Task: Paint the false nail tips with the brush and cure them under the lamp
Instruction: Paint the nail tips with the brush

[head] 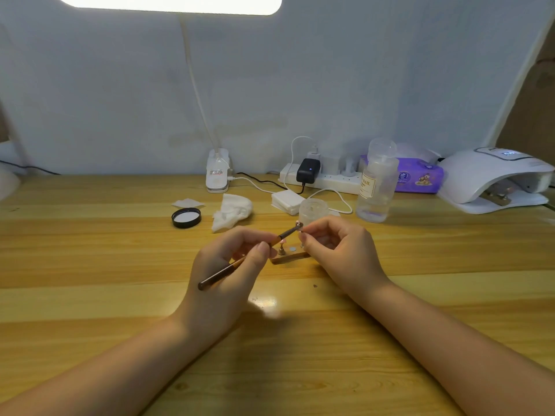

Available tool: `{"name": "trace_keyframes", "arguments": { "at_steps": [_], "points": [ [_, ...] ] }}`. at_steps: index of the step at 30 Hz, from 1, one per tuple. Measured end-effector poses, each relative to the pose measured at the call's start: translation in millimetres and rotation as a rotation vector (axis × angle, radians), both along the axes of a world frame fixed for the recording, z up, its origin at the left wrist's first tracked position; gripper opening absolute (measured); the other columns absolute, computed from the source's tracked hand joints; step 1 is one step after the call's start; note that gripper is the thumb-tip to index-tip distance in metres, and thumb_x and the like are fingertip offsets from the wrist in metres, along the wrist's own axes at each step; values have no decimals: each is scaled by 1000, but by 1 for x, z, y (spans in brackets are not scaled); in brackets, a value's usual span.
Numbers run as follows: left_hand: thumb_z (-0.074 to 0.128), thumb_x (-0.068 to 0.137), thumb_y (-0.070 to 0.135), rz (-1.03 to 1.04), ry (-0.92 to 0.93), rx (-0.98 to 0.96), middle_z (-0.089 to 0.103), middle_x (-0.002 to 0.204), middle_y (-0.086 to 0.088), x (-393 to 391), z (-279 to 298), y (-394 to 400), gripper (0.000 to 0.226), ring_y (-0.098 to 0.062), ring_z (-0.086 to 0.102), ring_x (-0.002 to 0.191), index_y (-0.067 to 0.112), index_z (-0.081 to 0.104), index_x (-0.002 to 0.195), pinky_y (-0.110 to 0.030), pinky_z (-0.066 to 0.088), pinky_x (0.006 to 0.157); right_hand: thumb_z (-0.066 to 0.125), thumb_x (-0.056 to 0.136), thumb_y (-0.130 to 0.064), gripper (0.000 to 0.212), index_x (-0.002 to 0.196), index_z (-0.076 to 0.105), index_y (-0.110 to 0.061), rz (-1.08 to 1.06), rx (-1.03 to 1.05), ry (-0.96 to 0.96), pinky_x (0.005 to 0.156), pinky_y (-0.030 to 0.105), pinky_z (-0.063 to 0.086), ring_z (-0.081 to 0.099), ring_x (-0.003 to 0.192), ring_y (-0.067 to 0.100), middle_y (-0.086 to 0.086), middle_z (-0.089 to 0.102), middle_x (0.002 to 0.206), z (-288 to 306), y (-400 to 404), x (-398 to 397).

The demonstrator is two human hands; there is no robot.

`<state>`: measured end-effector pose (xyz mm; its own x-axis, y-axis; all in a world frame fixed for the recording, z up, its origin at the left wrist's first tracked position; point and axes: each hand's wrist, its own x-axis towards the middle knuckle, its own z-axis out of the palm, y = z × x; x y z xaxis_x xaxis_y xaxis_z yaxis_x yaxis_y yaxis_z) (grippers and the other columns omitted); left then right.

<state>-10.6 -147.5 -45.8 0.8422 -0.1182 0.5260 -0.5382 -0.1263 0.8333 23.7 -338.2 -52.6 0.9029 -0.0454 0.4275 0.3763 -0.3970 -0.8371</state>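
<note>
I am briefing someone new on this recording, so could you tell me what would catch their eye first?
At the centre, the left hand holds a brush whose tip meets a small piece pinched by the right hand, just above a wooden stand on the table. The white curing lamp sits at the far right, and a bright desk lamp glows overhead.

The table (pixel 90 295) is striped light wood with a smooth, slightly glossy finish, you can see lamp glare on it near the front middle. The brush (pixel 240 259) has a glossy brown wooden-looking handle, and the curing lamp (pixel 492 175) at the back right corner is shiny white plastic. The pump bottle (pixel 375 187) is clear plastic, and the crumpled wipe (pixel 231 211) looks like soft matt paper.
</note>
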Motion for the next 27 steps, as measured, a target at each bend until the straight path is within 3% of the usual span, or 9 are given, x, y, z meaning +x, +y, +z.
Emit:
{"name": "trace_keyframes", "arguments": {
  "at_steps": [5, 9, 15, 18, 21, 24, 27],
  "points": [
    [55, 80, 36, 5, -32, -43, 72, 81, -3, -2, 1, 0, 19, -16, 68, 78, 23, 68, 86, -25, 52, 72, 71, 84, -18, 9, 85, 69, -26, -11, 30, -18, 69, 23, 56, 67, 73, 9, -4, 70, 77, 0, 0, -1],
    [55, 82, 38, 10, -28, -87, 71, 82, -3, 0, 0, 0, 24, -18, 67, 79, 19, 67, 90, -33, 54, 74, 70, 85, -16, 11, 91, 69, -24, -4, 32, -8, 73, 31, 59, 68, 77, 12, -3, 71, 81, 1, 0, -1],
    [55, 83, 37, 7, -34, -110, 71, 81, -2, 1, -1, 0, 22, -14, 68, 79, 20, 67, 91, -23, 52, 72, 71, 84, -25, 5, 86, 72, -30, -4, -2, -1, 68, 45, 56, 66, 70, 26, 5, 71, 71, 2, 0, -3],
    [55, 84, 37, 17, -33, -93, 72, 83, 0, 2, -1, -1, 24, -12, 68, 80, 19, 67, 93, -23, 52, 72, 72, 84, -26, 6, 83, 71, -32, -6, 1, -13, 65, 42, 54, 65, 69, 29, 9, 70, 69, 2, 0, -3],
    [55, 84, 39, 32, -37, -54, 72, 86, 0, 1, 0, -1, 26, -12, 68, 84, 19, 67, 96, -26, 53, 74, 73, 82, -27, 3, 82, 72, -30, -9, -12, -30, 55, 29, 47, 56, 55, 12, 4, 67, 63, 1, 0, -2],
    [55, 86, 38, 37, -62, -9, 72, 90, 2, 0, 1, -1, 27, -14, 68, 89, 19, 67, 100, -28, 54, 77, 75, 80, -27, 5, 85, 74, -27, 4, -14, -38, 54, 16, 43, 52, 55, 0, -6, 64, 63, 1, 1, -2],
    [54, 86, 39, 43, -85, 35, 72, 89, 6, -2, 2, -1, 27, -17, 68, 90, 19, 68, 100, -31, 54, 78, 75, 80, -25, 3, 82, 74, -27, 4, -6, -47, 56, 17, 44, 53, 58, 0, -6, 66, 66, 0, 0, -1]
  ]
}}
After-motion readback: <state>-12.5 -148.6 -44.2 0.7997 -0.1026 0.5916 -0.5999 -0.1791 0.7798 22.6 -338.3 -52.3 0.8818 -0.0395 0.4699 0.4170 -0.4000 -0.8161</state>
